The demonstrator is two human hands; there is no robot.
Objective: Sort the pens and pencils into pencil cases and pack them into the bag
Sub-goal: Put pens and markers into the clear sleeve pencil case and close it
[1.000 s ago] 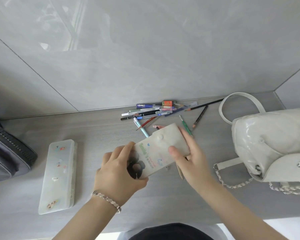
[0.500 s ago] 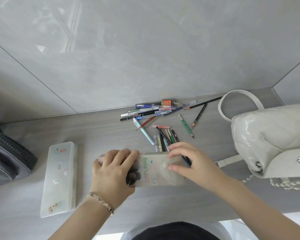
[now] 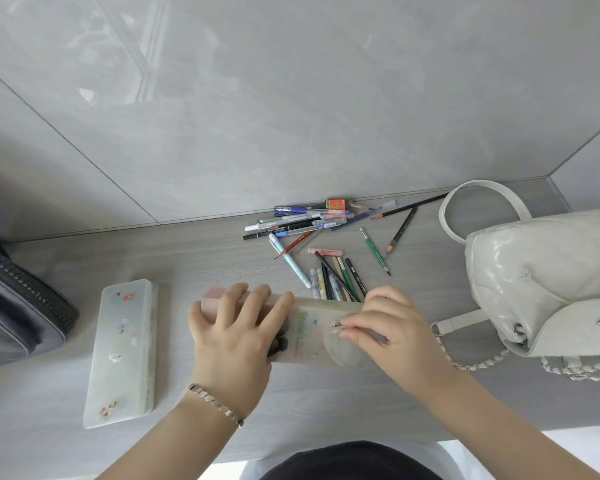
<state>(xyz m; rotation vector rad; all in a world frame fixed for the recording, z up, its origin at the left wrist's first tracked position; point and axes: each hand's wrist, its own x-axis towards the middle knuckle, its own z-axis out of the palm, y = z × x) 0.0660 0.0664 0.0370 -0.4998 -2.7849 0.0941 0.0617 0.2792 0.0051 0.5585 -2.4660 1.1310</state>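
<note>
A translucent soft pencil case point(image 3: 309, 330) with printed pictures lies flat on the grey desk point(image 3: 187, 258) in front of me. My left hand point(image 3: 229, 334) grips its left half, fingers draped over the top. My right hand point(image 3: 395, 327) pinches the case's flap at the snap button, and the rounded flap hangs toward me. Several pens and pencils point(image 3: 336, 278) lie just beyond the case's far edge. More pens point(image 3: 302, 223) lie piled by the wall. A green pencil point(image 3: 374, 251) and a dark pencil point(image 3: 400, 233) lie apart to the right. The white quilted bag point(image 3: 541, 278) sits at the right.
A second, hard translucent pencil case point(image 3: 122, 351) with stickers lies shut to the left. A dark grey zipped bag point(image 3: 14, 306) sits at the far left edge. The white bag's chain strap point(image 3: 471, 365) trails on the desk near my right wrist. A tiled wall backs the desk.
The soft case went from raised and tilted in both hands to lying flat on the desk. Pens that it hid now show beyond it. My right hand moved to the snap flap.
</note>
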